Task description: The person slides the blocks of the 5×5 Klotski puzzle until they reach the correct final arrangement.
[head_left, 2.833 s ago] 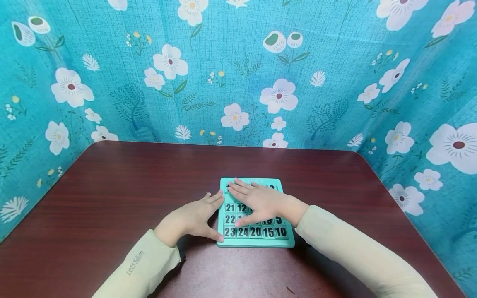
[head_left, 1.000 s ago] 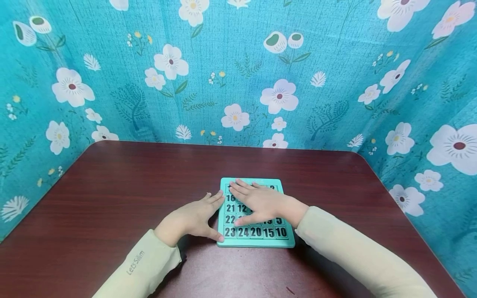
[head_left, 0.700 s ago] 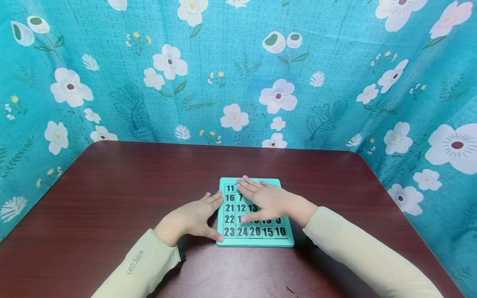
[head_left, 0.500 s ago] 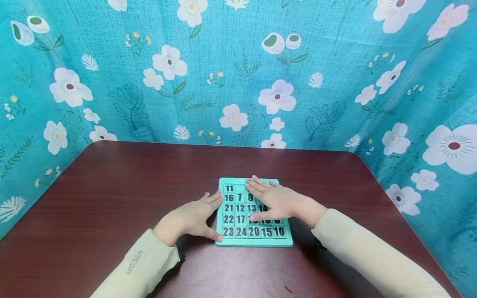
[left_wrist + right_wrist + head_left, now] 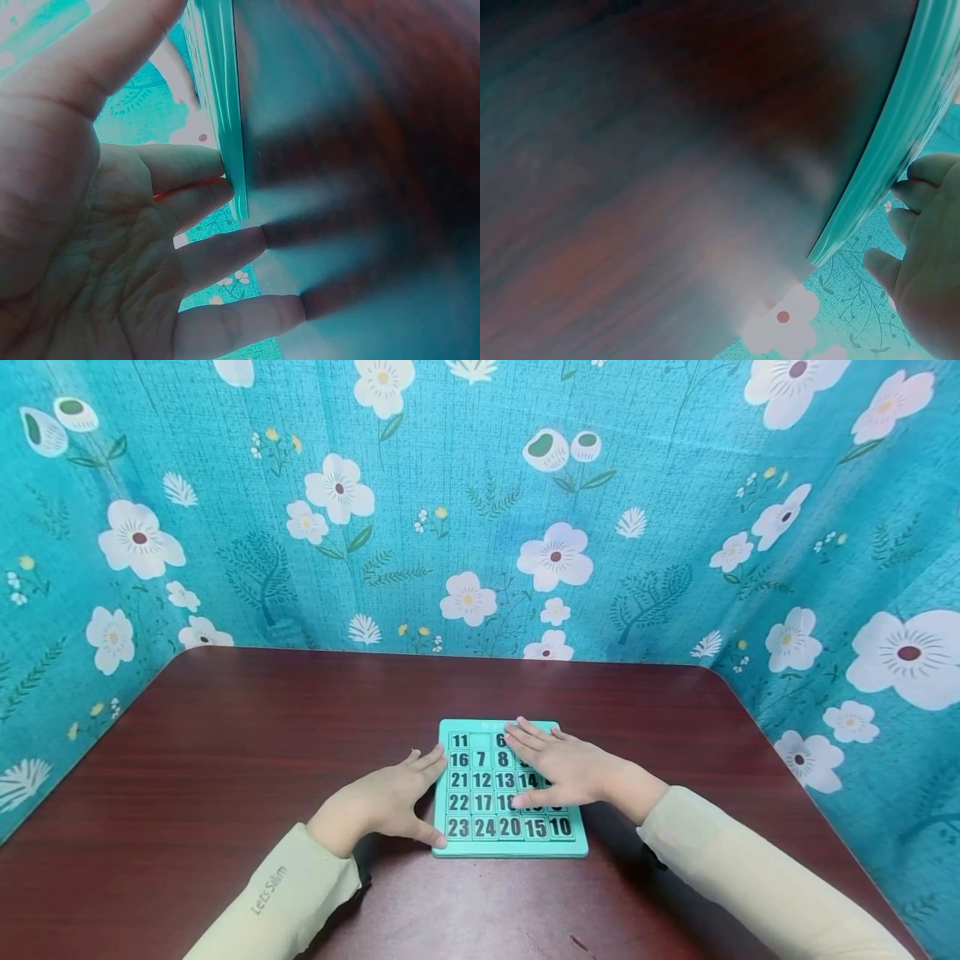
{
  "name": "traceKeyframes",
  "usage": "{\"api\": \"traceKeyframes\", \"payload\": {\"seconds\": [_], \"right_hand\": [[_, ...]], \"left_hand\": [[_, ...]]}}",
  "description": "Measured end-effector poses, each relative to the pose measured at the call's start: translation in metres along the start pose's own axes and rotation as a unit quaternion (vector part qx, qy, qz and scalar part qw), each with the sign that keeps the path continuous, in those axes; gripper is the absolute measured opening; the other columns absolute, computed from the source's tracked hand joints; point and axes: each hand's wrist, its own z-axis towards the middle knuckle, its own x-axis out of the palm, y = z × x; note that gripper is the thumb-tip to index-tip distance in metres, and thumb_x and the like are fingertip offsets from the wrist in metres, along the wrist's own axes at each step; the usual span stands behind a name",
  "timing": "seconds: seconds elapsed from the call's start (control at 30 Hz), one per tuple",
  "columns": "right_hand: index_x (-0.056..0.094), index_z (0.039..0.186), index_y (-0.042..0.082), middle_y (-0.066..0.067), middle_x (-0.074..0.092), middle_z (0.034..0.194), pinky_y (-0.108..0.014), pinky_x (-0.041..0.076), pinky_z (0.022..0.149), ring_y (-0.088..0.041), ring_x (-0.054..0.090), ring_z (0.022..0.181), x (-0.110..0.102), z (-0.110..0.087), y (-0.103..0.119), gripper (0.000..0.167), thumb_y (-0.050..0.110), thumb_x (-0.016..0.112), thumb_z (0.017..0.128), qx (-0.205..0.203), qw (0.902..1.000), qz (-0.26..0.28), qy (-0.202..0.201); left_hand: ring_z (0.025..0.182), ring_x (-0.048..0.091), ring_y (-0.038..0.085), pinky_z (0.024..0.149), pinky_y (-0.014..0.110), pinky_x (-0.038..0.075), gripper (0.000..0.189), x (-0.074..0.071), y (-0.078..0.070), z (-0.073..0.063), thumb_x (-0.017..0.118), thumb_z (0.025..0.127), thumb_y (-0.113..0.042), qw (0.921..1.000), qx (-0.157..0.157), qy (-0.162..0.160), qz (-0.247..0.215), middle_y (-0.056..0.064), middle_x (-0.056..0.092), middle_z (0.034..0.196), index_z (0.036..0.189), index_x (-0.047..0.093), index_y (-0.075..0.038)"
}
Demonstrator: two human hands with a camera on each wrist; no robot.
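A turquoise number slide puzzle (image 5: 510, 852) lies flat on the table, with black numbers on its square tiles. A gap shows in its top row, between tile 11 (image 5: 460, 741) and tile 6 (image 5: 499, 741). My left hand (image 5: 382, 802) steadies the left side: the thumb touches the near left corner and fingertips rest along the edge. In the left wrist view the fingers (image 5: 225, 259) reach out nearly straight beside the puzzle's side. My right hand (image 5: 573, 770) lies spread over the upper right tiles, hiding several; whether its fingertips press a tile I cannot tell.
The dark red-brown wooden table (image 5: 300, 710) extends around the puzzle on all sides. Behind it and along both sides hangs a blue curtain (image 5: 420, 527) with white flowers.
My right hand has slid to the right across the puzzle, uncovering tile 11, the top-row gap and several tiles of the left and middle columns. My left hand has stayed at the edge.
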Motion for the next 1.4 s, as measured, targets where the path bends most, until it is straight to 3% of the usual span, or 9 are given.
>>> {"api": "traceKeyframes", "payload": {"seconds": [0.73, 1.4], "right_hand": [[0.012, 0.161, 0.013, -0.001, 0.004, 0.169, -0.059, 0.016, 0.122, -0.023, -0.002, 0.157, -0.006, 0.016, 0.021, 0.099, 0.077, 0.040, 0.091, -0.008, 0.9995, -0.022, 0.019], [0.017, 0.160, 0.009, -0.007, 0.009, 0.169, -0.063, 0.017, 0.120, -0.031, 0.004, 0.156, 0.006, -0.009, -0.007, 0.097, 0.073, 0.044, 0.092, 0.004, 0.9998, -0.006, -0.020]], "left_hand": [[0.155, 0.016, 0.033, 0.119, 0.050, 0.031, 0.109, 0.002, -0.003, 0.003, 0.085, 0.075, -0.047, 0.9999, 0.000, 0.008, -0.008, 0.002, 0.014, 0.168, 0.158, 0.026, -0.009], [0.155, 0.014, 0.034, 0.118, 0.050, 0.032, 0.111, 0.001, 0.001, 0.002, 0.086, 0.074, -0.047, 0.9999, -0.001, 0.007, -0.008, 0.004, 0.013, 0.168, 0.158, 0.025, -0.008]]}}
